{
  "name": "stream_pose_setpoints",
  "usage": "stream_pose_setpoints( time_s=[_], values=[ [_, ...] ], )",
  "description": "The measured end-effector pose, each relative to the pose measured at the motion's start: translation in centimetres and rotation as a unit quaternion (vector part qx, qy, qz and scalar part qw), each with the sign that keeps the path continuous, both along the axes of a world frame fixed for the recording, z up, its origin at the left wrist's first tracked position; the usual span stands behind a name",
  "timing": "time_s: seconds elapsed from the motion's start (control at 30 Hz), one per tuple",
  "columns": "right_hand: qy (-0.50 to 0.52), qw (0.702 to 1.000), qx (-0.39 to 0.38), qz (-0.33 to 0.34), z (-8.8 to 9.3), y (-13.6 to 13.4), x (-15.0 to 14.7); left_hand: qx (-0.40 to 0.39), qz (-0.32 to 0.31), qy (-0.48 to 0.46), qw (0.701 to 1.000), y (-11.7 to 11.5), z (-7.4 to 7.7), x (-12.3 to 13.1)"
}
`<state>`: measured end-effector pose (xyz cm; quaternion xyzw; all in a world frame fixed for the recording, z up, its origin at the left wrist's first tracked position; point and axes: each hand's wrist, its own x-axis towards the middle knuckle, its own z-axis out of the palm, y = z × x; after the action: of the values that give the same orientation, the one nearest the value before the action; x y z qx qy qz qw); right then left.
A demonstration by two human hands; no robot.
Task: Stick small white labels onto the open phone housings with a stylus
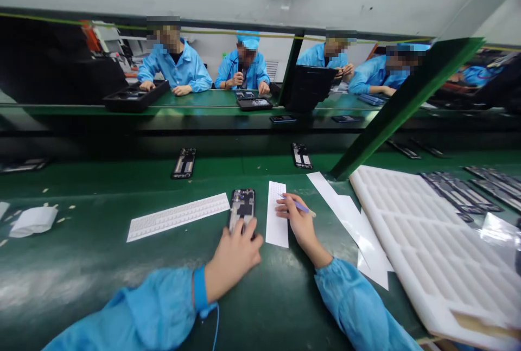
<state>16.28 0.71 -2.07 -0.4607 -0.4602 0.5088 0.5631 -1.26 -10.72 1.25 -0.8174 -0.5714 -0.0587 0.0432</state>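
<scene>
An opened phone (243, 207) with its inner parts bare lies on the green bench in front of me. My left hand (236, 250) is closed over its near end, fingers bent on the phone and thumb at its right side. In my right hand (299, 218) is a pair of slim purple tweezers (300, 206), held like a pen. Their tip points down at a narrow white sticker sheet (277, 229) just right of the phone. To the phone's left lies a longer sheet of small printed stickers (179, 216), set at a slant.
Two more opened phones (184, 164) (302, 155) lie farther back. White strips (345, 215) and a white foam tray (431, 248) are on the right, beside rows of phone frames (456, 193). A slanted green post (407, 109) rises there. Several co-workers in blue sit opposite.
</scene>
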Motion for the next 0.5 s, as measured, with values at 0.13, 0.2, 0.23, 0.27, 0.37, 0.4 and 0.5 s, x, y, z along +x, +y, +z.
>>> stream_pose_setpoints(
  time_s=[0.13,0.2,0.23,0.27,0.37,0.4,0.5],
  values=[
    [0.028,0.999,-0.014,-0.010,0.1,-0.1,0.1,0.024,0.060,0.001,0.998,10.3,1.9,-1.3],
    [0.036,0.999,-0.020,-0.008,0.3,0.0,0.0,0.035,0.082,-0.005,0.996,14.8,2.4,-2.0],
    [0.041,0.999,-0.021,-0.006,0.4,0.1,0.0,0.038,0.087,-0.008,0.995,16.5,2.5,-2.5],
    [0.046,0.999,-0.021,-0.004,0.5,0.2,0.0,0.041,0.086,-0.011,0.995,17.8,2.6,-3.1],
    [0.062,0.998,-0.026,0.002,0.7,0.4,0.0,0.044,0.067,-0.013,0.997,19.7,2.8,-5.7],
    [0.067,0.997,-0.031,0.003,0.8,0.4,0.1,0.044,0.064,-0.011,0.997,19.9,2.9,-7.0],
    [0.082,0.995,-0.052,0.000,1.4,0.5,0.5,0.036,0.115,-0.007,0.993,20.0,3.4,-11.9]
  ],
)
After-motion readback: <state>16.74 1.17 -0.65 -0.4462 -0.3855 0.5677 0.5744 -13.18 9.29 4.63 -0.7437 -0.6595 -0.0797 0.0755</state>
